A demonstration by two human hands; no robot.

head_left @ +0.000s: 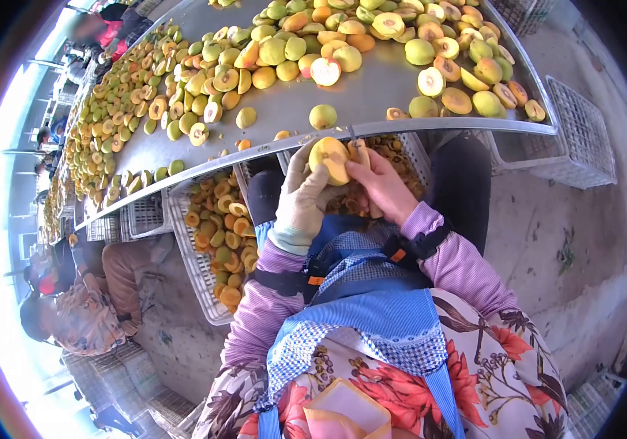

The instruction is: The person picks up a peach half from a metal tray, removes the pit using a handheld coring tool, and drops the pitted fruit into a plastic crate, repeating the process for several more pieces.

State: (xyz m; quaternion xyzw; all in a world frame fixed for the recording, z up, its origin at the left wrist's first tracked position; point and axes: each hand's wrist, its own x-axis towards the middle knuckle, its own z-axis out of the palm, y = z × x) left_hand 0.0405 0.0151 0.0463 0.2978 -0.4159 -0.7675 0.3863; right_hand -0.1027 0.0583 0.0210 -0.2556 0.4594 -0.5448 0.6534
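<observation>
My left hand (302, 194), in a pale glove, is closed around a halved yellow peach (330, 160) just below the table's front edge. Its smooth cut face is turned toward the right. My bare right hand (385, 186) is closed close beside it, its thumb near the cut face. Between its fingers is an orange peach piece (358, 154), seen nearly edge-on. A small dark narrow thing (352, 134) shows above that piece; I cannot tell whether it is held. Both hands are over a crate (416, 157) holding peach scraps.
Many whole and halved peaches (273, 51) lie on the metal table (277, 113), which has a raised rim. A white crate (196, 267) of peach halves stands left of my legs. A grey crate (580, 132) stands at the right. Another person (83, 314) sits at the left.
</observation>
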